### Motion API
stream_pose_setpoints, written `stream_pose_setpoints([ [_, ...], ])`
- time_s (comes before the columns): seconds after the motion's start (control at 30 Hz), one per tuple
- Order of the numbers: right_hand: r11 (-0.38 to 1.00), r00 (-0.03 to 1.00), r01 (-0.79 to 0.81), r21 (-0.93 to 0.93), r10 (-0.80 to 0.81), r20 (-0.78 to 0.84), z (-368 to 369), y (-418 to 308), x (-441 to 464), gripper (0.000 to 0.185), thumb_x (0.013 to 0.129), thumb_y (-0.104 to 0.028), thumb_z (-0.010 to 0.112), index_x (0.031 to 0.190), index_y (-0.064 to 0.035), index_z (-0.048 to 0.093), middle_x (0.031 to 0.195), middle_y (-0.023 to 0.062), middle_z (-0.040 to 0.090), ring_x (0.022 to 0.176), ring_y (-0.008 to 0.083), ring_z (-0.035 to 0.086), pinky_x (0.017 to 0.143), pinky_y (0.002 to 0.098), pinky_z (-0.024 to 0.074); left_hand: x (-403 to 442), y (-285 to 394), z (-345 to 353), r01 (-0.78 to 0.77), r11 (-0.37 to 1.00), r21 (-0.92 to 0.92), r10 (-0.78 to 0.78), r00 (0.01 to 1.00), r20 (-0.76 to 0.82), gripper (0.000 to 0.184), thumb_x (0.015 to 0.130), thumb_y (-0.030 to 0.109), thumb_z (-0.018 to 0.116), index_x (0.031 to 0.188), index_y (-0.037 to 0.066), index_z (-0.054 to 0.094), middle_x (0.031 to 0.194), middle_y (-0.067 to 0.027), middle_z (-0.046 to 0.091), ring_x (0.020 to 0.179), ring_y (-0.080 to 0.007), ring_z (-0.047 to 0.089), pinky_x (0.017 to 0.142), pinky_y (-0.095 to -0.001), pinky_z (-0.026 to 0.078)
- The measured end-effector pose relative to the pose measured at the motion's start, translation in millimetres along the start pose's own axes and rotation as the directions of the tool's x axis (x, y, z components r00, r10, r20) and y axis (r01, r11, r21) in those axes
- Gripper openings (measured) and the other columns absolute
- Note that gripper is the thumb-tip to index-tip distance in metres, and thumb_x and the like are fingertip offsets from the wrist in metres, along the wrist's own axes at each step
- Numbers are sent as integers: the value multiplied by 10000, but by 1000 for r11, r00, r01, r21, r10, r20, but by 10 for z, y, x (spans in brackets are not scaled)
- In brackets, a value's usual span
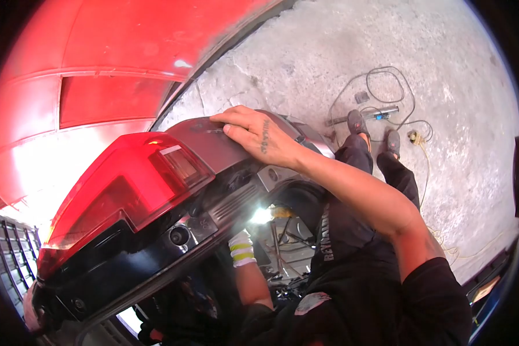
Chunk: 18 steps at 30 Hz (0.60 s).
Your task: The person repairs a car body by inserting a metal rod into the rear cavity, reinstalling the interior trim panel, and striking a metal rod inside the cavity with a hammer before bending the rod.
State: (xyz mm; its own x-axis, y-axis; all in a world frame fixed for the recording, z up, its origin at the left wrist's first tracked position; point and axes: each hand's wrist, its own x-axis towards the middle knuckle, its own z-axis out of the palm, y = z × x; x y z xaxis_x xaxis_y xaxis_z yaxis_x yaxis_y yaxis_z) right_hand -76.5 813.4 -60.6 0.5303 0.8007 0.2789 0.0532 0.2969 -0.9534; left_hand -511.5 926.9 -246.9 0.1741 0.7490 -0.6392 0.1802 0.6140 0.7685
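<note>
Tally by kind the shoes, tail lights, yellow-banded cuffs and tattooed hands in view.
Dark closed shoes: 2
Large red plastic tail light: 1
White fabric cuff with yellow bands: 1
Bare tattooed right hand: 1
Total: 5

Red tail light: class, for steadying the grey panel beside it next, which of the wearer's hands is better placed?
Probably the right hand: it rests on the grey panel, while the left forearm is lower down, its fingers hidden.
</note>
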Motion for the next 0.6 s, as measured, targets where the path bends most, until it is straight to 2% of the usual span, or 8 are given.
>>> stream_pose_setpoints([
  [0.17,1000,1000,-18,7,18,-15,37,82,-34,373,995,-234,460,1269,-30,610,1231,165,573,1139,283,563,1003,345,421,30,-5,26,-2,1000,-11,2,1000,11,239,987,268,513,1104,95,629,778,-83,610,514,-163,508,460,-321,406],
  [0.37,996,992,-87,24,84,95,8,-96,56,419,1015,-315,466,1268,-17,617,1259,145,565,1182,260,543,1025,333,407,81,-51,84,-14,999,-40,16,999,35,247,989,266,509,1117,91,628,783,-83,609,519,-157,506,461,-312,403],
  [0.47,990,991,-116,86,109,80,58,-110,59,426,1015,-320,464,1255,-9,628,1257,143,572,1179,244,546,1025,325,406,87,-90,55,-22,997,-76,25,999,44,251,990,265,507,1124,89,627,786,-83,608,521,-154,506,461,-308,402],
  [0.6,1000,1000,-6,-4,6,11,108,-161,16,437,1024,-336,440,1215,-2,645,1185,178,604,1134,293,579,980,353,440,103,-120,45,-28,994,-101,34,997,63,257,992,263,503,1133,86,626,789,-83,607,524,-150,505,461,-302,400],
])
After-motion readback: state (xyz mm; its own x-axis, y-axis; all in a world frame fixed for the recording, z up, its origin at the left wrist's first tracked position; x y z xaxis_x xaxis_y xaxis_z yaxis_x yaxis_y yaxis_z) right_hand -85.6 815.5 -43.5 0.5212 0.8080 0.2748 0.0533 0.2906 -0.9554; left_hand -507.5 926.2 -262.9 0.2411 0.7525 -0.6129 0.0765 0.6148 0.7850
